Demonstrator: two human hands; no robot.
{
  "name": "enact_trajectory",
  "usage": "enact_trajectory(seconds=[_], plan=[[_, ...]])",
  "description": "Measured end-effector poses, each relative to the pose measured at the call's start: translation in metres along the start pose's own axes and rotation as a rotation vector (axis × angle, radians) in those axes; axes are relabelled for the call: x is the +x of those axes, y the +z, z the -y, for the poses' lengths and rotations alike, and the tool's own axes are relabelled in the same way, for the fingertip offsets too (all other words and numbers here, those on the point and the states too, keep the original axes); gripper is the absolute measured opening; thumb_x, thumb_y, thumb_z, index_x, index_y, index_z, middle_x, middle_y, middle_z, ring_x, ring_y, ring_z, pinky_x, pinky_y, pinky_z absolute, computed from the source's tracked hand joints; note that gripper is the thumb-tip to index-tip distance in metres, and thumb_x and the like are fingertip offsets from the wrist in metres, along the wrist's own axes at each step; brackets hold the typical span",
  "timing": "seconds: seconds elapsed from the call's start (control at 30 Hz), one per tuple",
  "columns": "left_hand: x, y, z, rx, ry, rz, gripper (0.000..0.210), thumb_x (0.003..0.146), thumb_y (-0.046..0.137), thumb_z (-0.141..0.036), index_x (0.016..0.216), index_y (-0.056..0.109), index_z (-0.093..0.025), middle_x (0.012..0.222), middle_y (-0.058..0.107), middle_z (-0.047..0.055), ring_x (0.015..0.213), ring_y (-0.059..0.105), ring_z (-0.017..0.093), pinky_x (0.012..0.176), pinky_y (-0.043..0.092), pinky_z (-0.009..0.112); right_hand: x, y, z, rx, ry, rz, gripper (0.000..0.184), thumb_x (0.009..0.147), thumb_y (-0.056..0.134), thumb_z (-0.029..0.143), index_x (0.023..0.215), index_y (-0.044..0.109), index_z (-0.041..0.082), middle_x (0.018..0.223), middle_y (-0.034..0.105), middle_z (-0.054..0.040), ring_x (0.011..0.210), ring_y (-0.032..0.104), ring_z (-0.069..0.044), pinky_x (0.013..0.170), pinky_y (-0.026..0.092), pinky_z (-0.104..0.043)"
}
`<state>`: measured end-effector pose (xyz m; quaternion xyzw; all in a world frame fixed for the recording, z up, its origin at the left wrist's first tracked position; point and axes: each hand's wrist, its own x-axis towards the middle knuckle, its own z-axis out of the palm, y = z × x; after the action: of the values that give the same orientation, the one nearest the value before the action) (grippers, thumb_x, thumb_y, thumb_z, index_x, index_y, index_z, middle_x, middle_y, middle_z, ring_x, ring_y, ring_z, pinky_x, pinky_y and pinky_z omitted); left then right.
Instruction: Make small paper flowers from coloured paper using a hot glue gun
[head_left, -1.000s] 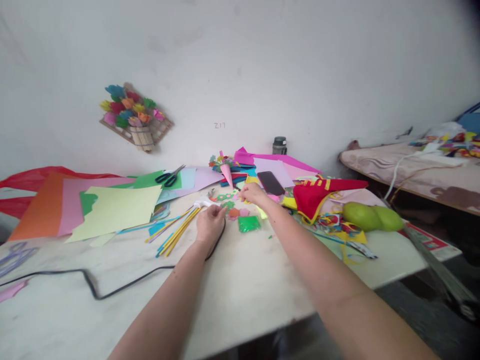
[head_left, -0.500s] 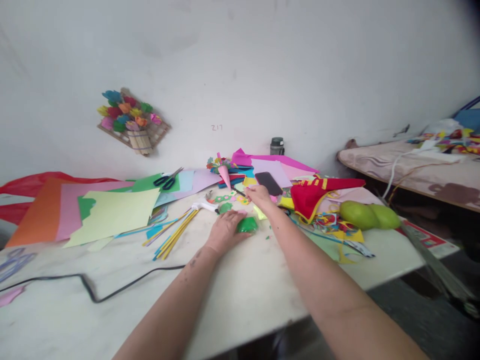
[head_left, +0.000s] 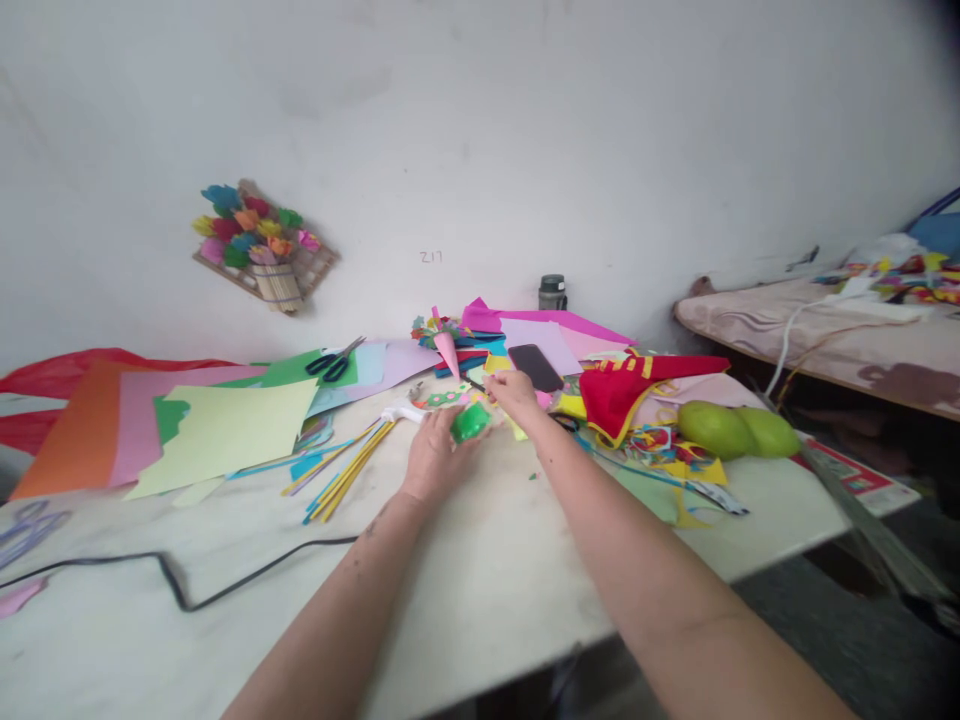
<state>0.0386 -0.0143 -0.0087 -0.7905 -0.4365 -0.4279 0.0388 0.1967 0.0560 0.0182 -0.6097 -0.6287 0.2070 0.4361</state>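
Observation:
My left hand (head_left: 436, 455) curls around a small shiny green packet or box (head_left: 470, 424), its exact kind unclear, with the fingers on the far left side and the thumb near its front. My right hand (head_left: 513, 394) pinches a thin dark stick like a pen (head_left: 474, 384), which points left just beyond the green thing. Under and behind both hands lie small paper flower pieces (head_left: 444, 397). Left of my left hand is a white glue gun (head_left: 403, 411). A dark phone (head_left: 535, 367) lies past my right hand.
Paper strips (head_left: 349, 472) and coloured sheets (head_left: 232, 430) spread to the left, with dark scissors (head_left: 335, 361) on top. A black cord (head_left: 169, 580) crosses the front left. On the right are red cloth (head_left: 622, 392), paper scraps and green fruits (head_left: 716, 430). A bottle (head_left: 553, 292) stands behind.
My left hand has moved slightly away from me and left, bringing the green thing closer to the dark stick. It tilts more now. My right hand keeps its pinch, almost in place.

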Motion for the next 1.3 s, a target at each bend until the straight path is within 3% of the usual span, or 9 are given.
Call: enact_trajectory(seconds=[0.17,0.37,0.7,1.3], plan=[[0.002,0.001,0.015,-0.091,-0.18,-0.106,0.053,0.065,0.065,-0.037,0.112,0.047,-0.02,0.102,0.057,0.009,0.094,0.053,0.024,0.081,0.042,0.038,-0.005,0.004,0.005,0.352,0.002,0.181,0.02,0.073,0.051,0.03,0.062,0.057,0.014,0.054,0.058,0.0004,0.042,0.046,-0.006,0.042,0.034,-0.017],[0.002,0.003,0.018,-0.128,-0.156,-0.159,0.05,0.067,0.063,-0.028,0.113,0.046,-0.018,0.105,0.054,0.01,0.098,0.051,0.023,0.084,0.042,0.037,-0.013,-0.001,0.014,0.562,-0.043,0.345,0.011,0.067,0.056,0.023,0.062,0.055,0.014,0.046,0.049,0.0055,0.039,0.041,-0.004,0.04,0.029,-0.016],[0.004,-0.001,0.017,-0.119,-0.177,-0.156,0.046,0.066,0.063,-0.031,0.108,0.051,-0.017,0.102,0.05,0.01,0.095,0.052,0.023,0.082,0.044,0.036,-0.016,-0.006,0.016,0.662,-0.064,0.465,0.023,0.065,0.06,0.034,0.058,0.053,0.013,0.047,0.049,0.0041,0.041,0.044,-0.005,0.043,0.032,-0.018],[0.002,0.002,0.027,-0.051,-0.186,-0.175,0.043,0.065,0.064,-0.027,0.105,0.052,-0.016,0.093,0.06,0.008,0.084,0.055,0.019,0.072,0.045,0.032,-0.015,-0.012,0.017,0.612,-0.101,0.507,0.021,0.062,0.066,0.032,0.062,0.059,0.012,0.049,0.052,0.0023,0.043,0.044,-0.005,0.042,0.03,-0.019]])
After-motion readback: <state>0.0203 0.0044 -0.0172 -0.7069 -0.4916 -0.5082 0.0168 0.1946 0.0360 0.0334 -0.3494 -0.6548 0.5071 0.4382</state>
